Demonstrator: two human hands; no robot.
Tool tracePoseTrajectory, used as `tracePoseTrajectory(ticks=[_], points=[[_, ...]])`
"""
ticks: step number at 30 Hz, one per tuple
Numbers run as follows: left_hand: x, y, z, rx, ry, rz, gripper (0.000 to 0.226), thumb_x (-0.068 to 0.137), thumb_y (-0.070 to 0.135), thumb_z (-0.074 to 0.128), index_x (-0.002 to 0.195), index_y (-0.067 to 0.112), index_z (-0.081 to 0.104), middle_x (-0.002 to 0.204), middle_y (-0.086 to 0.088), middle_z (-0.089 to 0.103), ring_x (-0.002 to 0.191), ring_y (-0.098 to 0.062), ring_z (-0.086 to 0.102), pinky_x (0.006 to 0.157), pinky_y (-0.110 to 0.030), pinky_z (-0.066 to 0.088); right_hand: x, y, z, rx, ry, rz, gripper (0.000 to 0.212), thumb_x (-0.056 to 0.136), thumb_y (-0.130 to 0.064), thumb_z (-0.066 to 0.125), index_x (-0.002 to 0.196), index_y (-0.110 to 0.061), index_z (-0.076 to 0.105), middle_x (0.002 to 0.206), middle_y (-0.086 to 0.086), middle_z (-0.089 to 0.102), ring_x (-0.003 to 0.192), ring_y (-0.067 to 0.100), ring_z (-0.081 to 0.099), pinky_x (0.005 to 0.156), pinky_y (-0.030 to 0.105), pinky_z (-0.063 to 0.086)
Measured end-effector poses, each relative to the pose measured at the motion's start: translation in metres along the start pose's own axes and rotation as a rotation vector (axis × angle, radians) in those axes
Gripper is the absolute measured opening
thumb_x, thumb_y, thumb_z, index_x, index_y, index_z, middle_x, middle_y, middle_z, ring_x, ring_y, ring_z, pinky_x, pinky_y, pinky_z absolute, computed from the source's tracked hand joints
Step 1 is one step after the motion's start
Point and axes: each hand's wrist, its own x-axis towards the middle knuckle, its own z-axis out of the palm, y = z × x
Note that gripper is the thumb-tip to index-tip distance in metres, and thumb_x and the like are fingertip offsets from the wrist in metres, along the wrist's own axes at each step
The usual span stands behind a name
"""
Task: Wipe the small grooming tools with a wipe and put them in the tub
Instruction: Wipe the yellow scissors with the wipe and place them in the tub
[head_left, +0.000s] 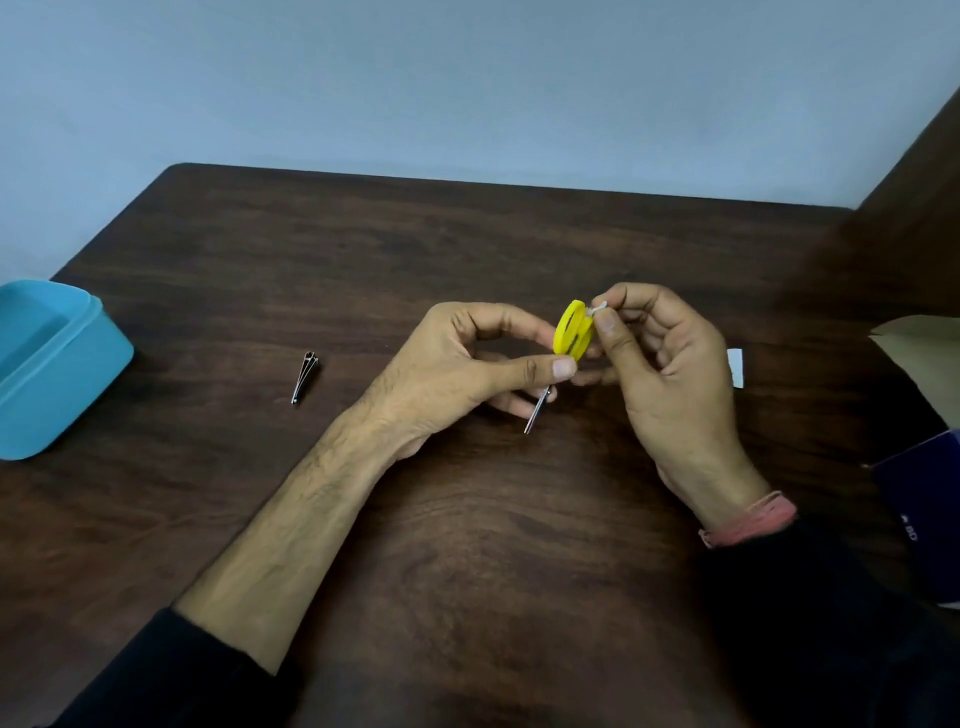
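Both hands work: our left hand (467, 364) pinches the yellow scissors (571, 332); our right hand (660, 353) should rub its pinched wipe (597, 310) firmly round each loop.

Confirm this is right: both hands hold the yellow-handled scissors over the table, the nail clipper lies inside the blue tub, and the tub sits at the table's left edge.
One detail is wrong. The head view shows the nail clipper lying on the table, right of the blue tub, not inside it. The rest stands: left hand and right hand hold the yellow-handled scissors.
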Motion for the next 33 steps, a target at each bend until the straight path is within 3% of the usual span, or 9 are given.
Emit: tracePoseTrajectory(ticks=[4,7,9,11,17,22,26,30,33], points=[[0.0,-0.002,0.004,0.035,0.06,0.054,0.022,0.089,0.011,0.09,0.109,0.008,0.081,0.111,-0.007,0.085,0.082,-0.024,0.081,0.065,-0.03,0.067,-0.003,-0.002,0.003,-0.089,0.028,-0.093,0.007,0.108,-0.005,0.069,0.113,-0.01,0.071,0.121,0.016,0.07,0.099,0.025,0.08,0.074,0.046,0.07],[0.001,-0.007,0.006,0.136,0.213,0.119,0.02,0.088,0.016,0.094,0.106,0.012,0.085,0.095,-0.008,0.086,0.079,-0.034,0.083,0.066,-0.039,0.069,-0.01,-0.01,0.004,-0.353,0.02,-0.342,0.006,0.107,-0.005,0.071,0.111,-0.007,0.075,0.114,0.005,0.064,0.095,0.021,0.075,0.069,0.038,0.066],[0.001,-0.01,0.007,0.252,0.297,0.157,0.017,0.088,0.021,0.095,0.103,0.02,0.086,0.091,-0.003,0.086,0.075,-0.028,0.084,0.069,-0.05,0.071,-0.015,-0.011,0.005,-0.518,-0.035,-0.483,0.007,0.107,-0.008,0.073,0.11,-0.008,0.079,0.111,0.003,0.066,0.091,0.017,0.071,0.071,0.036,0.06],[-0.001,-0.012,0.01,0.317,0.313,0.193,0.015,0.089,0.015,0.091,0.101,0.022,0.087,0.094,0.005,0.086,0.077,-0.018,0.084,0.069,-0.05,0.07,-0.017,-0.009,0.007,-0.605,-0.054,-0.538,0.008,0.107,-0.013,0.073,0.11,-0.01,0.08,0.109,0.002,0.068,0.089,0.016,0.069,0.073,0.036,0.058],[0.0,-0.013,0.011,0.368,0.334,0.224,0.016,0.085,0.023,0.097,0.098,0.022,0.087,0.101,0.011,0.086,0.076,-0.014,0.083,0.065,-0.04,0.069,-0.011,-0.007,0.001,-0.609,0.052,-0.523,0.006,0.105,-0.011,0.077,0.109,-0.008,0.08,0.107,0.001,0.072,0.091,0.016,0.072,0.075,0.04,0.059],[0.0,-0.013,0.013,0.387,0.302,0.203,0.014,0.085,0.02,0.097,0.096,0.022,0.088,0.1,0.012,0.086,0.073,-0.013,0.082,0.062,-0.035,0.067,-0.007,-0.008,-0.001,-0.563,0.114,-0.456,0.004,0.105,-0.01,0.075,0.107,-0.01,0.079,0.106,-0.001,0.071,0.088,0.011,0.07,0.073,0.028,0.056],[-0.001,-0.014,0.016,0.394,0.281,0.19,0.013,0.086,0.017,0.097,0.096,0.017,0.088,0.103,0.013,0.086,0.072,-0.014,0.082,0.059,-0.029,0.064,0.0,-0.005,-0.007,-0.48,0.186,-0.349,0.004,0.106,-0.016,0.075,0.106,-0.015,0.078,0.106,-0.002,0.071,0.084,0.015,0.071,0.061,0.039,0.058],[-0.001,-0.013,0.011,0.377,0.28,0.2,0.014,0.087,0.021,0.096,0.098,0.02,0.088,0.095,0.012,0.086,0.075,-0.016,0.082,0.065,-0.033,0.067,-0.006,-0.009,-0.001,-0.485,0.079,-0.366,0.003,0.104,-0.009,0.076,0.106,-0.012,0.077,0.106,0.001,0.07,0.088,0.015,0.072,0.064,0.033,0.057],[-0.004,-0.01,0.01,0.361,0.292,0.252,0.02,0.087,0.021,0.097,0.102,0.023,0.084,0.091,0.008,0.085,0.078,-0.012,0.082,0.071,-0.032,0.066,-0.013,-0.011,0.005,-0.463,-0.001,-0.371,0.006,0.104,-0.006,0.074,0.107,-0.011,0.077,0.111,0.001,0.068,0.092,0.015,0.073,0.062,0.04,0.058]])
